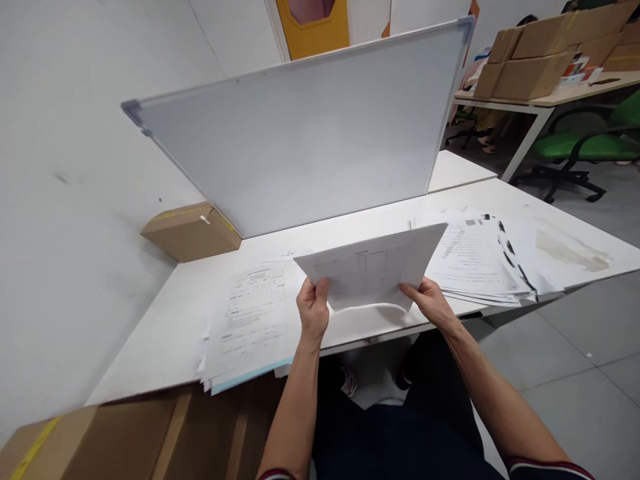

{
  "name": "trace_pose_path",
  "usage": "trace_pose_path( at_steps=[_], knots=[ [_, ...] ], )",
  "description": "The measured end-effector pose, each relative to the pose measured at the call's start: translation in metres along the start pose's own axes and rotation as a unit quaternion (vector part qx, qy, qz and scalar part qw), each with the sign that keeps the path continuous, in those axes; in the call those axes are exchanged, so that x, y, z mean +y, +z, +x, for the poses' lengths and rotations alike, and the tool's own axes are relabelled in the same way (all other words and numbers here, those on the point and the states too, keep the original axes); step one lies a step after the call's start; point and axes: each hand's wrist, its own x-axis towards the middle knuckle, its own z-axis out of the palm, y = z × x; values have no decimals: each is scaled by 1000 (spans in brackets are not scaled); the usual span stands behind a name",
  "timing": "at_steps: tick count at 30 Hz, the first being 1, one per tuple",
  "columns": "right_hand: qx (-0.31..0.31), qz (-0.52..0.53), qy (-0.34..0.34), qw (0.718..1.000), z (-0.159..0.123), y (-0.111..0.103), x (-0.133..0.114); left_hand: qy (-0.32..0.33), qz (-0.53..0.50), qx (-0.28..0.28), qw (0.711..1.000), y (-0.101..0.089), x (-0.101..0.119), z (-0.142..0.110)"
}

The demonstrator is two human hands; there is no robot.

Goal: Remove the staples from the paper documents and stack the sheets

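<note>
A printed sheet of paper [373,267] is held up above the white table [165,333], tilted towards me, its form lines showing through. My left hand [313,312] grips its lower left edge with fingers closed on it. My right hand [429,299] pinches the lower right edge. Left of the hands lies a pile of printed forms [250,320] that overhangs the table's front edge. To the right lies a fanned stack of printed papers [475,263].
A whiteboard [310,133] stands upright along the back of the table. A cardboard box [193,230] sits at the far left by the wall, another [100,440] at the near left. Beyond, a second table [550,100] carries boxes, with green chairs [585,143].
</note>
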Motion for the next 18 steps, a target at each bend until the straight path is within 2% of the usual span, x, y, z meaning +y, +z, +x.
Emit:
trace_pose_path(
  at_steps=[6,9,11,14,16,18],
  knots=[
    [-7,-31,19,999,-3,4,7,-30,-1,-11,999,-1,-9,-5],
    [5,-107,-3,994,-2,4,1,-27,-36,24,999,0,-11,-6],
    [12,-187,-40,982,-3,-1,-14,-35,-57,45,997,-1,-11,-5],
    [-1,-332,-135,934,-7,-14,-55,-62,-52,51,995,-11,-14,-6],
    [-35,-426,-191,884,-12,-23,-88,-77,-8,64,995,-22,-18,-8],
    [-44,-510,-214,832,-16,-28,-116,-86,67,62,992,-33,-22,-13]
  ],
)
